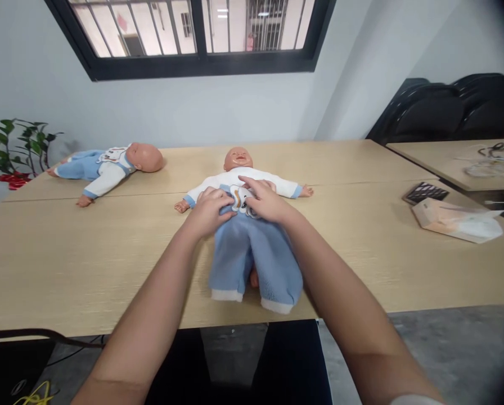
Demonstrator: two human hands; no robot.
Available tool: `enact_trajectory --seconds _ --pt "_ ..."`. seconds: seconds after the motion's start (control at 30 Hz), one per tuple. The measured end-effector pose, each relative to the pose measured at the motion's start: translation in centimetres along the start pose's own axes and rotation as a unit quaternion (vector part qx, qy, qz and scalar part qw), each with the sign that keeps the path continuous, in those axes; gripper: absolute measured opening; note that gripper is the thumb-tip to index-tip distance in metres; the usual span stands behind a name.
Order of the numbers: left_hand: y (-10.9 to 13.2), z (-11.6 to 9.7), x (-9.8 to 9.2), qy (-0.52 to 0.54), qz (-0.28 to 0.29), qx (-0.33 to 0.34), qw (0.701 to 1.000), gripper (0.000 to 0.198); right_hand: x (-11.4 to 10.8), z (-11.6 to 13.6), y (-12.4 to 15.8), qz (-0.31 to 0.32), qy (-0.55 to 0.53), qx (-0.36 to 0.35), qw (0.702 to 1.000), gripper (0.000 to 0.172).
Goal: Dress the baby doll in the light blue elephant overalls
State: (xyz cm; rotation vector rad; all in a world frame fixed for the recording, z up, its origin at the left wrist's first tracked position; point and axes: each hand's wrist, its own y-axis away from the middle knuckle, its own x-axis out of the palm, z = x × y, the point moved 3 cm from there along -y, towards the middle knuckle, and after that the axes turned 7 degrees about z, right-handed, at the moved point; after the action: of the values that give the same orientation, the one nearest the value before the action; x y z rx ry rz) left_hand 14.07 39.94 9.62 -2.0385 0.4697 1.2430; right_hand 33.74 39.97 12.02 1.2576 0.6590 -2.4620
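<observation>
A baby doll point(238, 160) lies on its back on the table, head away from me and arms spread wide. It has a white long-sleeved top point(282, 182) with blue cuffs. Blue overalls point(230, 247) with white hems lie over its lower body, the legs toward me. My left hand point(212, 208) is closed on the overalls' upper left side, its fingers bent on the cloth. Across the doll's chest rests my right hand point(268, 198), thumb and fingers apart, beside the white cartoon patch point(241, 199) on the bib. Part of the patch is hidden under my fingers.
A second doll point(108, 166) in a similar outfit lies at the back left, near a potted plant point(18, 143). To the right are a tissue box point(450, 218) and a dark patterned box point(426, 193). Cables point(494, 163) and black chairs point(450, 109) stand beyond.
</observation>
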Motion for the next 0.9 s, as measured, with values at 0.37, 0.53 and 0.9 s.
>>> enact_trajectory --seconds 0.37,0.53,0.9 --pt "0.9 -0.1 0.0 0.148 0.072 -0.124 0.979 0.042 -2.2 3.8 -2.2 0.021 -0.009 -0.115 0.993 0.029" --pt "1.5 -0.4 -0.4 0.182 0.169 -0.122 0.961 0.039 -0.6 11.0 4.3 -0.125 0.151 -0.043 0.980 0.037" --pt "0.4 -2.2 -2.0 0.164 0.116 -0.050 0.978 0.026 13.5 16.4 24.6 -0.080 -0.241 0.165 0.953 0.042"
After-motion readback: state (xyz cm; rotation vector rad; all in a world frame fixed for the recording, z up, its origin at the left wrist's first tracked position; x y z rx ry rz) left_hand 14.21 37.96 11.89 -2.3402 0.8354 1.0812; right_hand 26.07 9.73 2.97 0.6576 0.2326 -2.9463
